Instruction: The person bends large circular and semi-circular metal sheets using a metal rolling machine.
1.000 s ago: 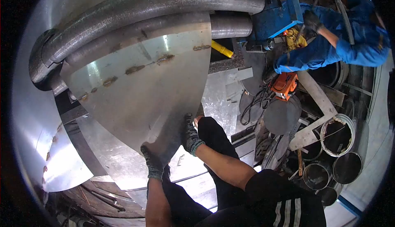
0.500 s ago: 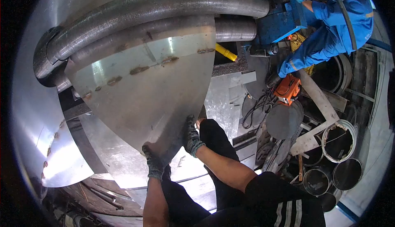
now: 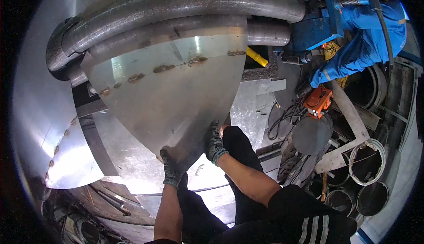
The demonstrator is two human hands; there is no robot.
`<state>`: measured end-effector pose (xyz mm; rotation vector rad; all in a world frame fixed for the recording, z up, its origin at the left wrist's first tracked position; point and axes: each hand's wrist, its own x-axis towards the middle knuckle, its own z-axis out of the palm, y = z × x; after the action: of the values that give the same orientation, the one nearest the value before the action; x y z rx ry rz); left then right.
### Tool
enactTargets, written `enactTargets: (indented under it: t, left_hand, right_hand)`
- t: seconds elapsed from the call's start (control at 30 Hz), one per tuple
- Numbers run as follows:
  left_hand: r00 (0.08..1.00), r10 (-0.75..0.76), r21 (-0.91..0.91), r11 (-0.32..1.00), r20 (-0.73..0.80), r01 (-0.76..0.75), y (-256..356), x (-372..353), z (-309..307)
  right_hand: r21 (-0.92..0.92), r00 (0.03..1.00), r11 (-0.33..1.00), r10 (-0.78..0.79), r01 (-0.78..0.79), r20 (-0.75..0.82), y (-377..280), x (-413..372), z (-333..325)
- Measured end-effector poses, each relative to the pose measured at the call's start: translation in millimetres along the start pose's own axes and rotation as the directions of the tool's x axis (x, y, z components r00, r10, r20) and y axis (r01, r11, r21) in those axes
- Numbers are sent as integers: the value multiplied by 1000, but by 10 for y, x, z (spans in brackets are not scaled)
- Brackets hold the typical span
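A large curved metal sheet (image 3: 163,98), with a row of rusty weld spots across it, lies between the heavy steel rollers (image 3: 176,3) and narrows toward me. At its near left edge my left hand (image 3: 171,168), in a grey knit glove, grips the metal. My right hand (image 3: 215,143), gloved alike, clasps the near right edge. Both thumbs rest along the upper face; the fingers underneath are mostly hidden.
A person in blue workwear (image 3: 371,32) is beside the blue machine frame (image 3: 311,27) at upper right. An orange box (image 3: 318,101) with cables lies below. Several pipe pieces (image 3: 367,162) stand at right. Another shiny sheet (image 3: 75,155) curves at left.
My view has shifted, so most of the scene sits a little farther right. Both hands keep their grip on the sheet. The person in blue leans slightly differently.
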<state>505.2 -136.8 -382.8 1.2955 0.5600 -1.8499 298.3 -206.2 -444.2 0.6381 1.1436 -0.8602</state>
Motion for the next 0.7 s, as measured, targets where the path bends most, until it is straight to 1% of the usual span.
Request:
enactTargets:
  t: [0.03,0.1,0.13,0.17,0.2,0.23,0.27,0.3,0.33,0.37,0.4,0.43,0.47,0.5,0.53,0.57,0.63,0.67,0.7]
  left_hand:
    - [1000,0,-6,1000,-26,0,17,-22,59]
    - [998,4,-12,1000,-56,-4,28,-28,16]
    - [997,-75,-59,995,21,76,1,25,-108]
    - [992,-112,-79,990,63,117,-6,35,-151]
    - [983,-149,-96,983,105,159,-12,45,-192]
    - [994,-89,-31,995,57,91,-34,60,-223]
    - [997,-60,2,998,40,60,-44,82,-211]
    - [999,-32,37,999,22,31,-51,101,-191]
    - [993,-64,-53,996,101,70,-46,109,-182]
    - [987,-76,-98,991,141,91,-35,88,-142]
    - [980,-88,-140,984,181,114,-24,66,-104]
    - [987,-83,-87,992,136,95,-14,48,-64]
    - [993,-77,-33,996,92,80,3,23,-3]
    - [996,-69,-7,998,64,70,13,0,27]
    - [997,-60,13,998,56,60,1,-2,28]
    - [998,-51,30,998,46,49,-6,-3,30]
    - [998,-37,51,998,53,35,-8,4,1]
    - [997,-37,57,998,64,33,-14,14,-20]
    - [997,-29,67,997,71,25,-19,24,-43]
  right_hand:
    - [-4,1000,1000,8,-8,5,-12,-40,49]
    - [-47,998,998,-41,39,-44,-84,-231,314]
    - [-67,995,996,-68,64,-68,-84,-302,400]
    - [-66,996,996,-65,61,-65,-68,-333,437]
    - [-78,990,994,-89,81,-109,-69,-362,473]
    - [-91,981,991,-116,103,-154,-87,-386,506]
    - [-90,980,990,-123,110,-154,-77,-329,434]
    - [-85,989,992,-100,91,-112,-44,-244,323]
    - [-80,995,994,-77,71,-69,-17,-162,209]
    - [-80,994,994,-80,74,-70,-22,-167,212]
    - [-11,997,998,-58,58,-54,-20,-173,215]
    - [57,999,998,-38,40,-36,-21,-179,218]
    - [57,999,998,-39,41,-36,-68,-318,349]
    - [-111,991,993,-47,34,-123,-155,-572,598]
    - [-274,976,962,-69,10,-207,-208,-719,741]
    - [-275,976,961,-70,10,-206,-170,-587,622]
    - [-30,999,999,-36,36,-15,-39,-180,241]
    - [-32,999,999,-35,34,-14,-43,-167,232]
    - [-80,998,996,-36,32,-47,-49,-159,218]
